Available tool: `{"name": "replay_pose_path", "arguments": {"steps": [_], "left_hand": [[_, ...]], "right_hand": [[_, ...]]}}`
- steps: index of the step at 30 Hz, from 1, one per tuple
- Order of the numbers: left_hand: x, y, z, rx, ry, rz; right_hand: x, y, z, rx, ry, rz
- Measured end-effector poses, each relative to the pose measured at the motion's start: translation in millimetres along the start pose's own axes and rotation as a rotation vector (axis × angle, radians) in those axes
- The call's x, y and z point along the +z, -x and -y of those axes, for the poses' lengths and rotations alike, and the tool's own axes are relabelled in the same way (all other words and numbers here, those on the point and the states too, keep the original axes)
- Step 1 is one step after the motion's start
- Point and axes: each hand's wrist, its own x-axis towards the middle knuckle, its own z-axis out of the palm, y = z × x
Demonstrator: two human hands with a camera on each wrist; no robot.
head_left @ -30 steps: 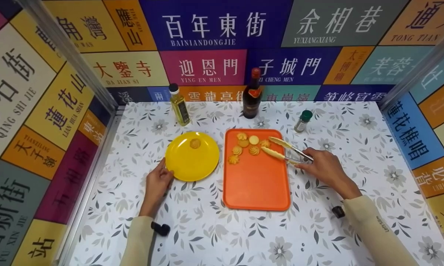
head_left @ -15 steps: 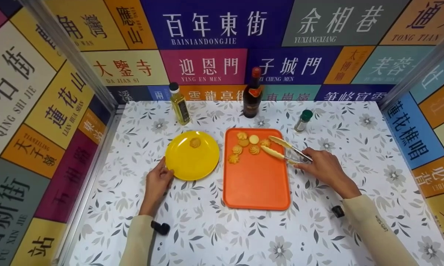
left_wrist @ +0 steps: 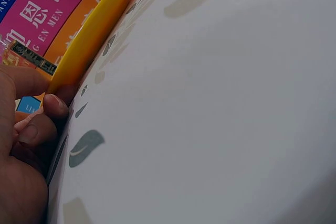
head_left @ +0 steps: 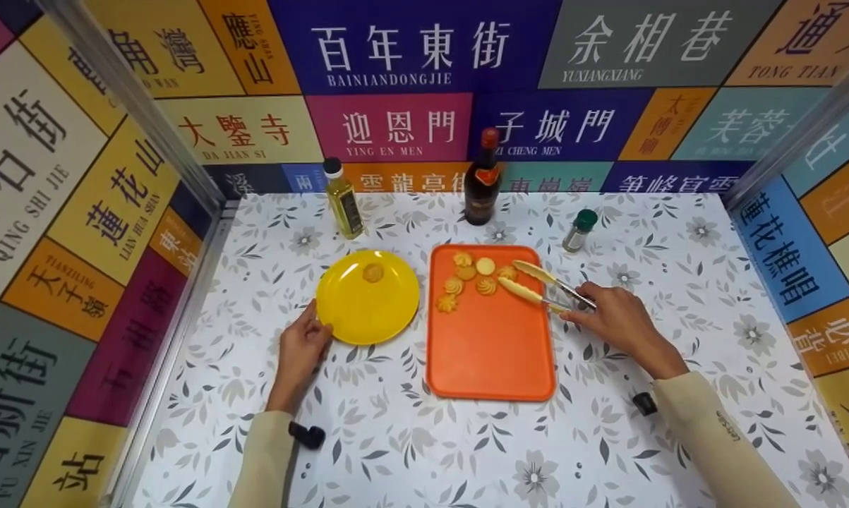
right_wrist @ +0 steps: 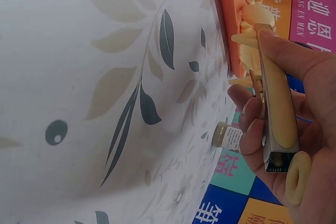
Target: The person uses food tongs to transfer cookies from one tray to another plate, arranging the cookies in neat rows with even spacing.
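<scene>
My left hand (head_left: 303,346) holds the near-left rim of a yellow plate (head_left: 368,310), its fingers pinching the edge in the left wrist view. One piped cookie (head_left: 372,273) lies near the plate's far side. Several more cookies (head_left: 454,286) are grouped at the far end of an orange tray (head_left: 491,353). In my right hand (head_left: 625,321) I grip tongs (head_left: 533,271) with pale tips and metal handles. The tips are spread, one on either side of the rightmost cookie (head_left: 507,272); whether they touch it I cannot tell.
Behind the plate stands an oil bottle (head_left: 344,204). A dark red-capped bottle (head_left: 483,187) is behind the tray, and a small green-capped jar (head_left: 580,231) stands to its right. Patterned panels (head_left: 389,127) wall the table's back and sides.
</scene>
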Motion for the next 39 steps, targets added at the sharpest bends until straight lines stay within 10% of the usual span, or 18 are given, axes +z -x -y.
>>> {"name": "replay_pose_path", "arguments": {"steps": [28,39], "left_hand": [[0.0,0.9,0.8,0.008,0.017,-0.009],[1.5,0.5,-1.0,0.029,-0.025,-0.022]], "right_hand": [[6.4,5.5,6.0,-0.089,-0.011,-0.097],[-1.3,2.5,7.2,0.001,-0.008,-0.033]]}}
